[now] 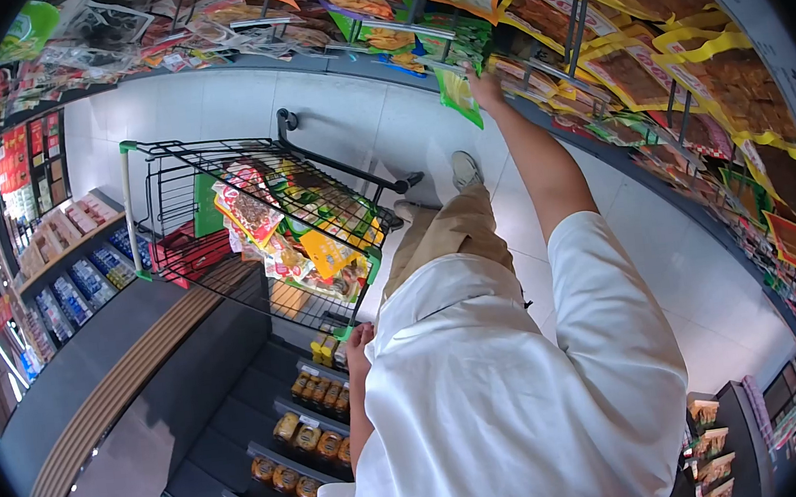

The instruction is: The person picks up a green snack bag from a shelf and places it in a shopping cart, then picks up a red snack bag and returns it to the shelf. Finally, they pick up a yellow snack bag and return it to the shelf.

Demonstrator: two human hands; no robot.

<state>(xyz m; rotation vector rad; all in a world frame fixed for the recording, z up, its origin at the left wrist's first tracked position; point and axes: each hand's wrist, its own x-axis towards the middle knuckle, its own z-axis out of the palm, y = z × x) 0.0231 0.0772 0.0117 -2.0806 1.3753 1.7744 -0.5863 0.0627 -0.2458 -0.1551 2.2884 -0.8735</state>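
Observation:
At the hanging rack, my right hand (486, 89) is stretched out with its fingers closed at the edge of a green snack packet (459, 99). The packet hangs tilted below the metal hooks, and part of the grip is hidden. Low by my left side, my left hand (359, 340) is curled at the green-cornered handle end of a black wire shopping cart (164, 161). Inside the cart lies a heap of colourful food bags (255, 209), with a red basket-like item (187, 250) at its far end.
Yellow-edged snack bags (620, 69) hang on hooks along the rack, beside a price tag (760, 31). Shelves with jars (306, 439) stand at my left. A display of packaged goods (75, 280) lies beyond the cart. Pale floor tiles (606, 219) run along the rack.

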